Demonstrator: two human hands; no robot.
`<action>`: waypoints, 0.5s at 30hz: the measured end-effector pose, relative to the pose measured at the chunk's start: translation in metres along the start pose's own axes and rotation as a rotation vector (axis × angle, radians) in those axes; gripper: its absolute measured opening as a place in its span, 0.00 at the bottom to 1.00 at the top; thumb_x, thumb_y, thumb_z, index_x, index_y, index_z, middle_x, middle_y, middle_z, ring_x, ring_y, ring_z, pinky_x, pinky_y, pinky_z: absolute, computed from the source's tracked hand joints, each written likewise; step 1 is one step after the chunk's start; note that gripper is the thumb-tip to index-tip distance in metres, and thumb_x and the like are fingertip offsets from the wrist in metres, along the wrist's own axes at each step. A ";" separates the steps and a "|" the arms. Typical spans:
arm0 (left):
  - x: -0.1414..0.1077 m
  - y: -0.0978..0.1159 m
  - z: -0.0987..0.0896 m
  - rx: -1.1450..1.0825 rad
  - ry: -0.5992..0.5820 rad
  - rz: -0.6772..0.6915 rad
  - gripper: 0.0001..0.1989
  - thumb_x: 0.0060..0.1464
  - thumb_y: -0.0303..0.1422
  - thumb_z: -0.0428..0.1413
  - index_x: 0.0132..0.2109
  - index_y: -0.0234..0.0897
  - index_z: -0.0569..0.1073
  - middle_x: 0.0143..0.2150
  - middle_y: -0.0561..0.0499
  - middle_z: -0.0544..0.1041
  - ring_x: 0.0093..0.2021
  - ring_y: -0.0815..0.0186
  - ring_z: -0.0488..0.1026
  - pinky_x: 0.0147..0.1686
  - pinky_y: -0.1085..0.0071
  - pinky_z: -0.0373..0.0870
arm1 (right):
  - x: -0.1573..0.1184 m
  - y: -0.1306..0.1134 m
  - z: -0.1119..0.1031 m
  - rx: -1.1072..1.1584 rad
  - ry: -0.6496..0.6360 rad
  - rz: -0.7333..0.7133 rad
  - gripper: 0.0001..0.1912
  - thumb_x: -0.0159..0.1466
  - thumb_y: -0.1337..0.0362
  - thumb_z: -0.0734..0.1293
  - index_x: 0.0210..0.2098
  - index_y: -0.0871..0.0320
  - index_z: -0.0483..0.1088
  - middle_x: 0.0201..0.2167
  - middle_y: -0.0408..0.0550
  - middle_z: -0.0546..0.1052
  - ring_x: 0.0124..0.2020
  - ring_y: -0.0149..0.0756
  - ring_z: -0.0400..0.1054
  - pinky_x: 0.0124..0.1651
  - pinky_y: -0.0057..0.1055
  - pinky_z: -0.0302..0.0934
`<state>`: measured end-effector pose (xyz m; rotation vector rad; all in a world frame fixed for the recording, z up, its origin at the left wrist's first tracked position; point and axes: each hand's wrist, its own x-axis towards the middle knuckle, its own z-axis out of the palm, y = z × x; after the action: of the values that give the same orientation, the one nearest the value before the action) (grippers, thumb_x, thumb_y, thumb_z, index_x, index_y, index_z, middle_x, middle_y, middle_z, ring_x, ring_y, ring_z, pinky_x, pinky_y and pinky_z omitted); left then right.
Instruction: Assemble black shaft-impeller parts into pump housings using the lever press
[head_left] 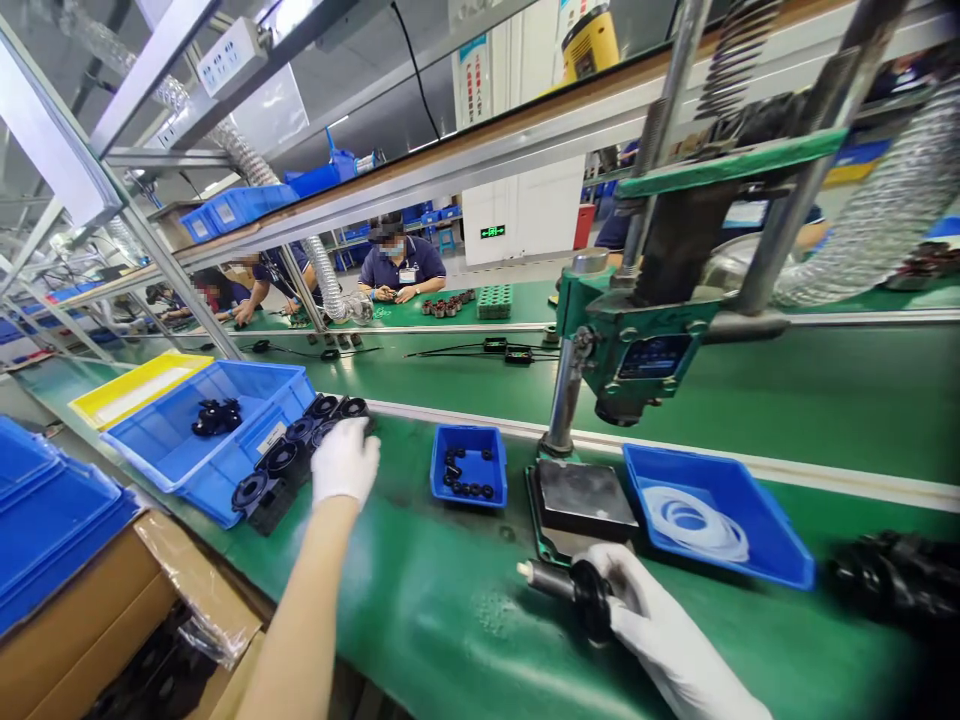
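Note:
My left hand [346, 463], in a white glove, is at the near right end of a row of black round housings [283, 457]. Its fingers are curled together over them, and the fingertips are hidden. In my gloved right hand [634, 590] is a black cylindrical part with a wide disc [590, 600] and a small white tip pointing left. My fingers close around its disc end, just in front of the press base [585, 497]. Between the hands, a small blue bin [469, 440] holds several small black pieces [466, 489].
The press head [637, 350] hangs above its base. A blue bin [780, 540] with white tubing rings [694, 522] stands right, beside blurred black parts [892, 580]. Blue crates [262, 375] and a cardboard box [82, 620] are left. A co-worker [401, 265] sits across the bench.

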<state>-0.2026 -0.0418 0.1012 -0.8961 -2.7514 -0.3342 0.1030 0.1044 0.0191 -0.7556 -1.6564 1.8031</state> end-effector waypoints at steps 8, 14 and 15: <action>-0.037 -0.131 0.005 0.297 -0.096 -0.507 0.26 0.58 0.40 0.51 0.57 0.24 0.64 0.57 0.28 0.67 0.57 0.39 0.65 0.46 0.47 0.68 | 0.002 0.011 -0.002 0.010 -0.116 0.057 0.22 0.51 0.45 0.73 0.31 0.54 0.65 0.30 0.44 0.66 0.30 0.39 0.65 0.30 0.33 0.65; -0.068 -0.109 0.023 0.354 -0.155 -0.391 0.23 0.59 0.41 0.49 0.53 0.25 0.67 0.56 0.30 0.67 0.55 0.41 0.65 0.45 0.49 0.69 | 0.005 0.019 -0.003 0.027 -0.127 0.021 0.23 0.51 0.45 0.72 0.32 0.55 0.65 0.31 0.45 0.66 0.30 0.38 0.62 0.29 0.31 0.63; -0.072 -0.103 0.023 0.344 -0.169 -0.353 0.22 0.60 0.41 0.49 0.52 0.27 0.68 0.57 0.31 0.66 0.56 0.42 0.65 0.45 0.50 0.69 | 0.005 0.020 -0.003 0.032 -0.128 0.022 0.23 0.51 0.44 0.72 0.31 0.56 0.65 0.30 0.44 0.65 0.29 0.37 0.61 0.28 0.30 0.62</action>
<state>-0.2108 -0.1560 0.0439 -0.3675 -2.9865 0.1671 0.1012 0.1086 -0.0010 -0.6594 -1.7021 1.9245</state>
